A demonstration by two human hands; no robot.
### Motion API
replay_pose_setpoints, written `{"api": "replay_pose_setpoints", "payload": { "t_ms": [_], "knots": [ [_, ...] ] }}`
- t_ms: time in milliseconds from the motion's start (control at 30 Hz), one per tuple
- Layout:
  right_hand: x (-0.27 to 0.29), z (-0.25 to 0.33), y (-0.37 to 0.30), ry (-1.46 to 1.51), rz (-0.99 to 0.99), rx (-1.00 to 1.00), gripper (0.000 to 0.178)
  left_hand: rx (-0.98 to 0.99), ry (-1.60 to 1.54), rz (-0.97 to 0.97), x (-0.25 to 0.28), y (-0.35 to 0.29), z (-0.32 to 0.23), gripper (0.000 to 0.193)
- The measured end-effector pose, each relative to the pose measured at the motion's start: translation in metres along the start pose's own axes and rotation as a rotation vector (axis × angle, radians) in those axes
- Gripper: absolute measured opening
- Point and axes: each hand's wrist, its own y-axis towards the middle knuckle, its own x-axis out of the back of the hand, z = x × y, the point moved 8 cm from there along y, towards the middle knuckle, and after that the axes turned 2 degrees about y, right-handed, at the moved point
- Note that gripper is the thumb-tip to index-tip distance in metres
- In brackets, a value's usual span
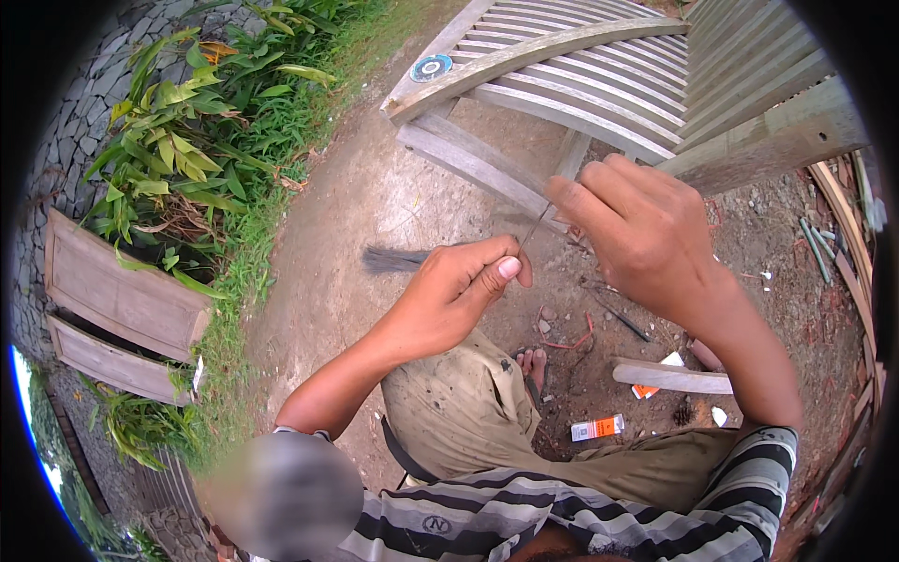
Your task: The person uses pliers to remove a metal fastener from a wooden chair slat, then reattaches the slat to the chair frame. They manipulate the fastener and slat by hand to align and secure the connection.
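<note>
My left hand (464, 290) is closed, with thumb and forefinger pinched on one end of a thin dark strand (536, 225). My right hand (637, 225), a little higher and to the right, has its fingers curled around the strand's other end. Between the two hands the strand runs short and slanted. A bundle of dark, straight bristle-like fibres (391, 259) sticks out to the left from behind my left hand. Whether that hand holds the bundle or it lies beyond is hidden.
A slatted wooden bench (581, 75) stands ahead, with a round blue-rimmed disc (431, 67) on it. On the dirt lie a curved wooden piece (672, 377), an orange-and-white box (597, 428) and several scraps. Wooden panels (131, 286) and plants (178, 150) are at left.
</note>
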Motion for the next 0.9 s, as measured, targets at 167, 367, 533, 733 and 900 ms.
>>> {"api": "replay_pose_setpoints", "payload": {
  "t_ms": [167,367,533,733,900],
  "knots": [
    [-0.014,0.005,-0.008,-0.154,0.136,0.108,0.019,-0.129,0.4,-0.213,0.014,-0.005,-0.014,0.01],
    [0.002,0.021,-0.006,0.29,0.168,0.16,0.016,-0.499,0.755,-0.37,0.025,-0.007,-0.036,0.022],
    [-0.032,0.01,-0.022,0.06,0.404,0.044,0.012,-0.616,0.82,-0.447,0.028,-0.01,-0.055,0.026],
    [-0.009,-0.004,-0.009,0.294,0.185,-0.141,0.02,-0.669,0.793,-0.308,0.009,-0.018,-0.058,0.028],
    [-0.035,-0.007,-0.026,0.067,0.369,-0.126,0.018,-0.338,0.523,-0.233,0.032,0.002,-0.02,0.004]
  ]
}}
